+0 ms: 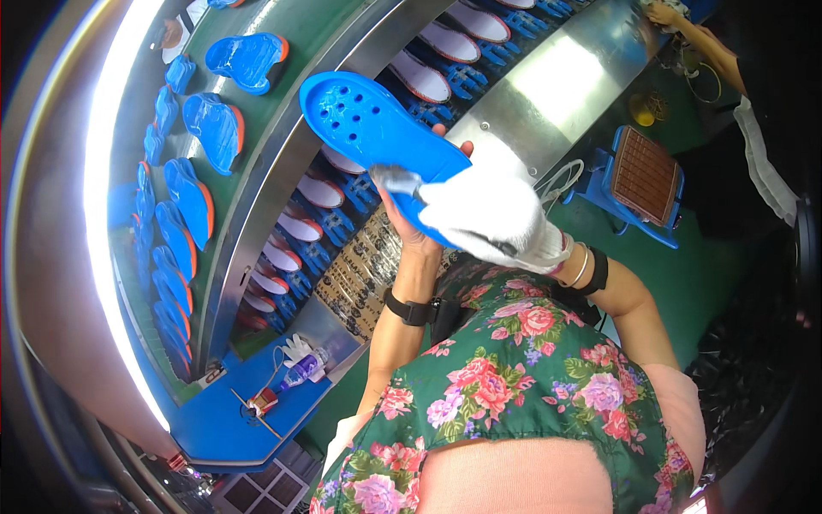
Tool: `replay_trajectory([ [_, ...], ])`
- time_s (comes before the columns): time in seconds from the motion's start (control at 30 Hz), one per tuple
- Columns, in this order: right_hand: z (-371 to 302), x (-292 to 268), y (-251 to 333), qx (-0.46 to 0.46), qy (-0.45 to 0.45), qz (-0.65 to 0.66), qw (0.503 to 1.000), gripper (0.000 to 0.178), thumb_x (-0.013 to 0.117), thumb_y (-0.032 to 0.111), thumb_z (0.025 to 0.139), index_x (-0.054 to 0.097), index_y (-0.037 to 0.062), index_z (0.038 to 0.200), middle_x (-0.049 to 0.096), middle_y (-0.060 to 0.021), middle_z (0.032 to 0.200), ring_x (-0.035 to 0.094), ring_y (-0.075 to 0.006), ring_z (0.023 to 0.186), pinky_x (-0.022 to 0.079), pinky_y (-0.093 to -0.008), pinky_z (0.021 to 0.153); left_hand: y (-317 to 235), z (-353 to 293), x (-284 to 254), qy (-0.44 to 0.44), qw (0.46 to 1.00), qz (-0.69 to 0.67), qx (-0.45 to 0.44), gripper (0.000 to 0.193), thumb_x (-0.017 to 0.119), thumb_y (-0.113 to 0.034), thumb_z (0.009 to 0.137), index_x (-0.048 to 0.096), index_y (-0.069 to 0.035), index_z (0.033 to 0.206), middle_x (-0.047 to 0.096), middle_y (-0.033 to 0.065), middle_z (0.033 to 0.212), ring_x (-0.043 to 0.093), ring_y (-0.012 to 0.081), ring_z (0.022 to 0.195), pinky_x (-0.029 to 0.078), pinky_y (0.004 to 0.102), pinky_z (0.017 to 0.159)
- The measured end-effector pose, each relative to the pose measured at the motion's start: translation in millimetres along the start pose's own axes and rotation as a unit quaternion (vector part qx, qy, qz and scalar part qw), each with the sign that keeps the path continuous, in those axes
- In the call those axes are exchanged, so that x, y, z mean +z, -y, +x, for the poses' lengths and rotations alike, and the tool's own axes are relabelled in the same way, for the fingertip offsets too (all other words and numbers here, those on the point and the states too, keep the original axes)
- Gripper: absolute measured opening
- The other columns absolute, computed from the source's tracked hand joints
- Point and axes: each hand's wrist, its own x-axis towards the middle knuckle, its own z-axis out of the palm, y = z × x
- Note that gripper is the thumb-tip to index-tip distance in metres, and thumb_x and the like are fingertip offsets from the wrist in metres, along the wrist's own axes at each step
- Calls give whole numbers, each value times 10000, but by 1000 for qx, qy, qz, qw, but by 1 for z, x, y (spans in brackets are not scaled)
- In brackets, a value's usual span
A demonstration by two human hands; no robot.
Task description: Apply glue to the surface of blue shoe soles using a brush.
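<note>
A blue shoe sole [385, 116] with several round holes at its toe end is held up in front of me; its surface looks glossy. My left hand [409, 224], bare, supports the sole from beneath, its thumb side at the near edge and fingertips showing past the far edge. My right hand [488, 210] wears a white glove and is closed round a brush [396, 180]. The brush head meets the sole's near edge around its middle. Most of the brush's handle is hidden by the glove.
Left, a green belt [282, 111] carries blue soles [214, 128] with orange edges. Beyond the metal rail, shoe uppers [321, 190] with white bottoms stand in a row. A stool [646, 176] stands right; another person's arm [706, 47] shows top right. A bottle [300, 370] lies lower left.
</note>
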Motion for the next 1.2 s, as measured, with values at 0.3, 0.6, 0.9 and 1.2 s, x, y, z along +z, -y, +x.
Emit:
replay_trajectory([
  [0.3, -4, 3, 4, -35, 37, 10, 999, 292, 782, 57, 808, 753, 111, 1094, 751, -90, 1070, 718, -249, 971, 574, -374, 823, -15, 13, 13, 58, 991, -103, -65, 992, 601, -779, 813, 378, -101, 1502, 562, 250, 1351, 566, 430, 1225, 483, 644, 977],
  [0.6, -14, -6, 13, -6, 70, 58, 996, 230, 806, 60, 779, 756, 48, 1003, 750, -108, 981, 723, -251, 878, 569, -364, 788, -29, 14, 17, 40, 995, -77, -55, 1091, 630, -796, 769, 337, -68, 1527, 460, 151, 1487, 463, 426, 1317, 447, 567, 1020],
  [0.9, -17, -13, 17, 16, 92, 66, 993, 179, 799, 55, 803, 767, 61, 979, 755, -81, 961, 717, -195, 867, 577, -320, 764, -55, 21, 4, 76, 986, 5, -150, 1092, 535, -764, 836, 223, -5, 1556, 414, 246, 1480, 581, 457, 1160, 536, 569, 943],
  [1.2, -27, -17, 9, -55, 135, 12, 989, 297, 755, 67, 808, 743, 107, 1102, 728, -114, 1097, 690, -285, 877, 577, -374, 755, -72, 28, 18, 67, 959, 104, -255, 1066, 595, -701, 840, 264, 46, 1525, 382, 298, 1460, 547, 463, 1154, 533, 524, 935],
])
